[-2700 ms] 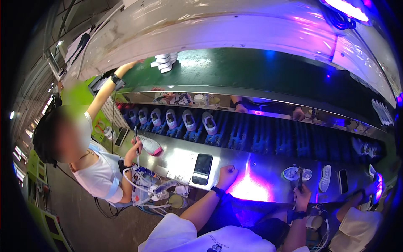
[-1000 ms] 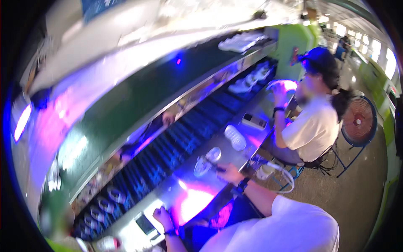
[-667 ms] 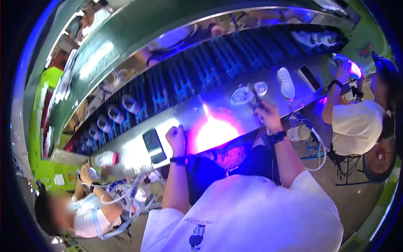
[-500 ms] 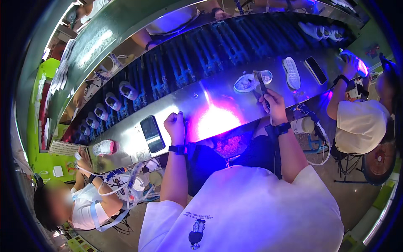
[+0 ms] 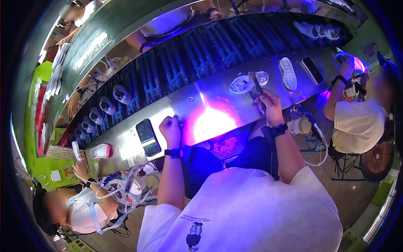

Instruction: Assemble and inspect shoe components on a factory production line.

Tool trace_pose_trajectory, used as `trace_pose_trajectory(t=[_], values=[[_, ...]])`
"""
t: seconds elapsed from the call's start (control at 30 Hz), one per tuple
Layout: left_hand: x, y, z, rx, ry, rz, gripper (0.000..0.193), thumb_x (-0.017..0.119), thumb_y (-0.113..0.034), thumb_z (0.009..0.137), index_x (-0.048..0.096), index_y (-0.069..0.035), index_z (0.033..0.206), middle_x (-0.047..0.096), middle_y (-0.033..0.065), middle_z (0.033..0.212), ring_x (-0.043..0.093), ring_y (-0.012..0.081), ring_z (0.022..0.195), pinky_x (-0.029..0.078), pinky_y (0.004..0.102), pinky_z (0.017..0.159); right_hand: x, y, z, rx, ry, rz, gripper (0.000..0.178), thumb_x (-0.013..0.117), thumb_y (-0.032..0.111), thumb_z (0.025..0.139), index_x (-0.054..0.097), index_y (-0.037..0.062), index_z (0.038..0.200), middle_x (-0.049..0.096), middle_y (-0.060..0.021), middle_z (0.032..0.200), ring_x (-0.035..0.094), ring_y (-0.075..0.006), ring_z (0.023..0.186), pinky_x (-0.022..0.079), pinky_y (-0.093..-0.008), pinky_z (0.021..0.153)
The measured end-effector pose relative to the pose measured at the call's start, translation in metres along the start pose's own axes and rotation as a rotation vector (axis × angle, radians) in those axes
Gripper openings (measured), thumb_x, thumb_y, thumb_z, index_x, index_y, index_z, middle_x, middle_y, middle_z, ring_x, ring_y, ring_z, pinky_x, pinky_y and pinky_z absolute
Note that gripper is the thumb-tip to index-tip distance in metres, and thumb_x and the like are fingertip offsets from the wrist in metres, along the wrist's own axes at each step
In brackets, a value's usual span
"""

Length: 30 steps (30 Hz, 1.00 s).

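Observation:
My right hand (image 5: 270, 105) is closed round the dark handle of a flat brush (image 5: 256, 84). Its tip is at two shallow white dishes: a larger one (image 5: 240, 85) with pale, lumpy contents and a smaller one (image 5: 262, 77). Whether the bristles touch either cannot be told. At the bench's near edge my left hand (image 5: 170, 131) is balled into a fist, and anything inside it is hidden. Left of the fist lies a dark-screened phone (image 5: 147, 137). A white shoe sole (image 5: 288, 73) lies on the bench beyond my right hand.
Bright pink-white light falls on the metal bench (image 5: 191, 110). Behind it runs a dark slatted conveyor (image 5: 180, 67) carrying several shoes (image 5: 108, 105). Another phone (image 5: 312, 70) lies at the right. Co-workers sit left (image 5: 90, 210) and right (image 5: 359, 126); a pink-edged white shoe part (image 5: 100, 151) lies left.
The whole view has shifted slightly. My right hand keeps the brush at the dishes, and my left fist stays put. At left, the co-worker's hand now holds up a long white piece.

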<state>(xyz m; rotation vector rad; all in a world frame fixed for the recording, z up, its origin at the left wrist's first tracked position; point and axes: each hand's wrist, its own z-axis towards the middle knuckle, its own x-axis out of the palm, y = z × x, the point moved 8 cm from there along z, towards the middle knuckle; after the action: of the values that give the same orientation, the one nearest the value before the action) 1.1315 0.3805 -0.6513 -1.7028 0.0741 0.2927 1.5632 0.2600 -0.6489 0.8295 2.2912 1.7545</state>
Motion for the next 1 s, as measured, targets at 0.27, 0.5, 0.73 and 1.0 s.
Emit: trace_pose_trajectory(t=[0.27, 0.5, 0.73, 1.0], values=[[0.002, -0.003, 0.0, 0.005, -0.001, 0.048, 0.032, 0.068, -0.004, 0.093, 0.054, -0.006, 0.064, 0.061, 0.004, 0.058, 0.058, 0.0099, 0.051, 0.044, 0.0254, 0.051, 0.0, 0.001, 0.001, 0.017, 0.02, -0.031, 0.032, 0.055, 0.006, 0.099, 0.06, -0.0036, 0.13, 0.067, -0.0048, 0.082, 0.052, -0.0051, 0.056, 0.039, -0.0213, 0.047], [0.003, 0.007, 0.001, 0.005, 0.0, -0.014, 0.034, 0.068, -0.006, 0.093, 0.053, -0.006, 0.064, 0.055, -0.0006, 0.057, 0.049, 0.0068, 0.05, 0.038, 0.0253, 0.049, 0.005, 0.005, -0.001, 0.009, 0.04, -0.045, 0.036, 0.056, 0.003, 0.097, 0.06, -0.0046, 0.133, 0.066, -0.0057, 0.085, 0.051, -0.0056, 0.057, 0.037, -0.0207, 0.048], [0.005, 0.005, 0.002, 0.048, -0.005, -0.015, 0.037, 0.069, -0.007, 0.093, 0.05, -0.006, 0.062, 0.045, -0.0067, 0.056, 0.037, 0.0022, 0.051, 0.028, 0.0245, 0.047, 0.0, -0.005, 0.003, -0.013, 0.047, -0.063, 0.043, 0.059, 0.0, 0.095, 0.058, -0.0017, 0.138, 0.067, -0.0053, 0.087, 0.052, -0.0052, 0.058, 0.038, -0.0202, 0.049], [0.007, 0.005, 0.0, -0.002, -0.001, -0.034, 0.036, 0.07, -0.008, 0.093, 0.051, -0.006, 0.063, 0.045, -0.0067, 0.056, 0.038, 0.0022, 0.052, 0.029, 0.0244, 0.049, 0.0, -0.002, 0.001, -0.013, 0.041, -0.061, 0.041, 0.061, 0.001, 0.096, 0.06, -0.0009, 0.137, 0.068, -0.0058, 0.085, 0.053, -0.0051, 0.059, 0.041, -0.0214, 0.049]])
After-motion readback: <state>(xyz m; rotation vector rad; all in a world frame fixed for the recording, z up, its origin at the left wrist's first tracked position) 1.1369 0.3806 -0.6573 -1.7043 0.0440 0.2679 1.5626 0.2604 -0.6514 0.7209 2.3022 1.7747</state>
